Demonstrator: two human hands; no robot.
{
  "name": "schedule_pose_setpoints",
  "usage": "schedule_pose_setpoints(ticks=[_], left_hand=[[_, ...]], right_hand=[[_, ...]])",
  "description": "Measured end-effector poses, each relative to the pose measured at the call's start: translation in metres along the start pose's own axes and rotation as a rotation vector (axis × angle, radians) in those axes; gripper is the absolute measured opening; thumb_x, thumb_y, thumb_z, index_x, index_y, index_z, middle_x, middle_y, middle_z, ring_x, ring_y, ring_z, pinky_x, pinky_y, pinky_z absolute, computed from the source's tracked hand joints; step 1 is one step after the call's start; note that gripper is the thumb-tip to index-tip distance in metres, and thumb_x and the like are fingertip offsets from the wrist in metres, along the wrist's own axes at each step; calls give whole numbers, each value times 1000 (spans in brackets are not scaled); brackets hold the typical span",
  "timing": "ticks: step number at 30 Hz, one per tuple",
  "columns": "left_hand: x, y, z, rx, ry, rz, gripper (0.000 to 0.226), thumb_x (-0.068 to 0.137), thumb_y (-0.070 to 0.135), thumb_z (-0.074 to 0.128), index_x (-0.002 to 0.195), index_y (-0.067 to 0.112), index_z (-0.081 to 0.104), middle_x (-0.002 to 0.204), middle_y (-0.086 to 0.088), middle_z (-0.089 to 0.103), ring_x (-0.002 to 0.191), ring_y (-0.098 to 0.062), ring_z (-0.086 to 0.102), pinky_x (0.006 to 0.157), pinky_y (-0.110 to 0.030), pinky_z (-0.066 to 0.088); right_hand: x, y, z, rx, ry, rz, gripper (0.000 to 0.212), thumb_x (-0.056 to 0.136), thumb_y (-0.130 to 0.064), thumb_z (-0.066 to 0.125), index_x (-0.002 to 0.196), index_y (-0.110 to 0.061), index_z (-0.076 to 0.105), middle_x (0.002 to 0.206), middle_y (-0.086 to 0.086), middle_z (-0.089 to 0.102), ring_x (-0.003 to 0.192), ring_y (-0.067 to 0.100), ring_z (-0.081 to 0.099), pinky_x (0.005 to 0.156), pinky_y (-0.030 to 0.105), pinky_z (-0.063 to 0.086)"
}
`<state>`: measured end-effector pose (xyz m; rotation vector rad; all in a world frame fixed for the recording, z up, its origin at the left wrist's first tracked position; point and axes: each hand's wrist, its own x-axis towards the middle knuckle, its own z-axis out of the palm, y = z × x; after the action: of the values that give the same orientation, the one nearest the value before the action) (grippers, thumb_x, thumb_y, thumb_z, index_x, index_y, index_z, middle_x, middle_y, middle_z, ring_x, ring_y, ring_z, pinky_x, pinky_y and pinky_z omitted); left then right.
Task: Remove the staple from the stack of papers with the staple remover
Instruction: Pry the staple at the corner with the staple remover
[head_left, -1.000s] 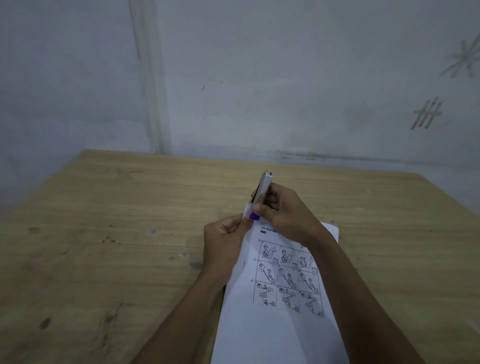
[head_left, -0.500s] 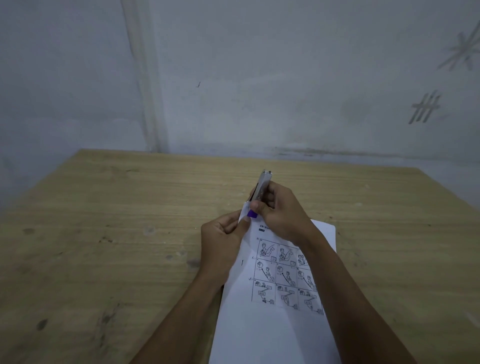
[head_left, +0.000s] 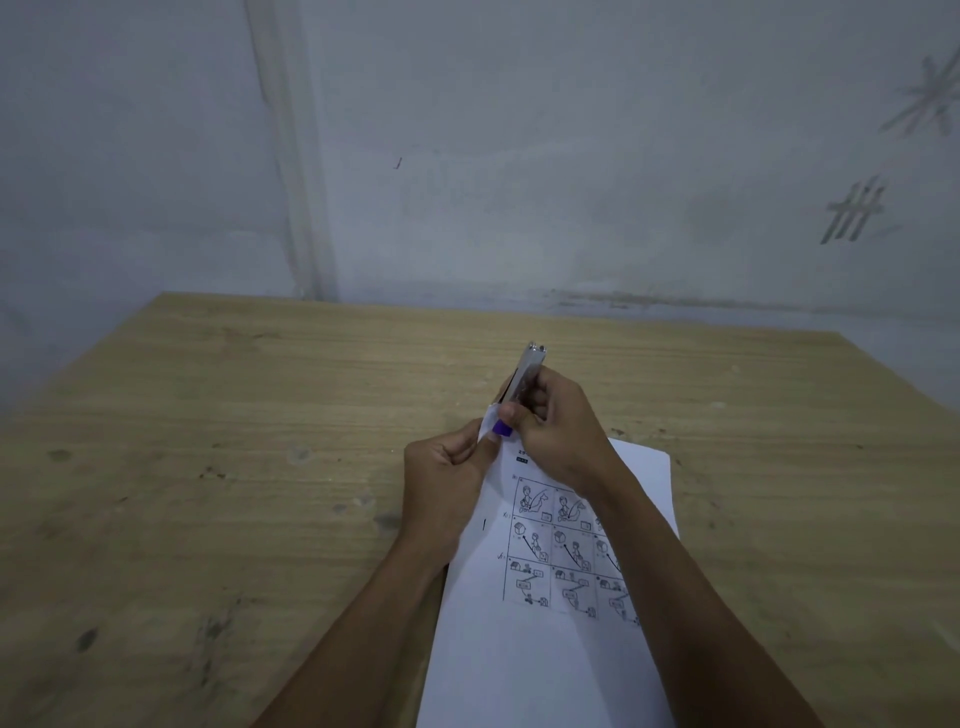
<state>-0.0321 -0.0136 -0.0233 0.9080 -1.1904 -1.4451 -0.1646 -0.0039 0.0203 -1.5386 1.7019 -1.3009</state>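
Note:
A stack of white papers (head_left: 524, 649) with a printed grid of drawings lies on the wooden table, its near end running out of view. My left hand (head_left: 449, 483) pinches the raised top left corner of the stack. My right hand (head_left: 556, 431) grips a slim metal staple remover (head_left: 527, 374) with a purple tip, held upright and tilted, the tip pressed at that lifted corner. The staple itself is hidden by my fingers and the tool.
The wooden table (head_left: 260, 441) carries dark stains on its left side. A grey wall (head_left: 571, 156) with scratch marks on the right stands just behind the table's far edge.
Both hands hold the same grip on the corner and the tool. They sit a touch lower and to the left in the view; the tool's angle is almost unchanged.

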Motion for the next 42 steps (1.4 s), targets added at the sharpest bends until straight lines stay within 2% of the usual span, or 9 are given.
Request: schedule_pose_setpoints(ticks=[5, 9, 15, 21, 27, 30, 33, 37, 42], left_hand=[[0, 1, 1, 2, 10, -30, 18, 88, 11, 73, 105, 13, 77, 88, -2, 81, 83, -20, 77, 75, -35, 61], [-1, 3, 2, -12, -1, -38, 19, 88, 10, 72, 104, 18, 77, 87, -2, 81, 83, -22, 77, 74, -34, 62], [-2, 5, 3, -10, -11, -35, 23, 89, 9, 71, 108, 19, 76, 89, 0, 81, 85, -20, 77, 78, -37, 62], [-3, 7, 3, -22, -22, -36, 22, 89, 9, 71, 110, 16, 75, 92, -1, 80, 88, -20, 77, 81, -38, 61], [-3, 8, 3, -20, -3, -47, 17, 88, 9, 72, 95, 23, 78, 84, -1, 81, 78, -19, 78, 67, -29, 62], [-2, 8, 3, -20, 2, -58, 15, 88, 8, 72, 97, 18, 79, 85, -3, 81, 77, -20, 77, 67, -31, 62], [-1, 7, 2, -24, 5, -61, 16, 88, 7, 71, 99, 16, 78, 86, -3, 81, 79, -20, 77, 70, -32, 63], [2, 6, 2, -7, 1, -73, 18, 90, 5, 68, 99, 17, 76, 86, 1, 80, 77, -12, 76, 71, -28, 62], [7, 2, 3, 66, -49, -74, 16, 95, 9, 62, 103, 17, 71, 93, -2, 79, 82, -16, 73, 78, -36, 58]], right_hand=[[1, -1, -2, -12, 2, 4, 14, 90, -5, 66, 103, -4, 62, 88, -1, 71, 87, 14, 70, 81, 33, 58], [0, -3, -6, 6, -20, -1, 17, 90, -6, 66, 106, -6, 62, 93, 2, 71, 92, 16, 69, 86, 32, 56], [1, -3, -15, 75, -96, 3, 18, 91, -5, 65, 109, -5, 62, 93, 0, 69, 88, 7, 66, 83, 24, 53], [1, -3, -26, 167, -171, 44, 27, 92, -3, 64, 119, -6, 61, 104, 2, 70, 97, 9, 67, 88, 25, 55], [-1, -3, -29, 216, -176, 66, 34, 92, -2, 63, 125, -4, 57, 112, 7, 70, 106, 14, 67, 93, 27, 55], [-2, -1, -30, 241, -163, 62, 34, 92, -2, 63, 125, -2, 57, 115, 11, 71, 109, 17, 68, 94, 27, 55], [-3, 0, -29, 279, -102, 67, 35, 93, -3, 63, 127, -2, 57, 115, 12, 72, 108, 17, 69, 93, 28, 55], [-2, 3, -35, 340, 135, 43, 31, 93, -12, 65, 124, -7, 59, 109, 6, 72, 102, 11, 69, 93, 27, 52], [-18, 4, -46, 158, 293, 17, 32, 97, -19, 59, 128, -15, 54, 106, 1, 70, 97, 1, 67, 84, 18, 52]])
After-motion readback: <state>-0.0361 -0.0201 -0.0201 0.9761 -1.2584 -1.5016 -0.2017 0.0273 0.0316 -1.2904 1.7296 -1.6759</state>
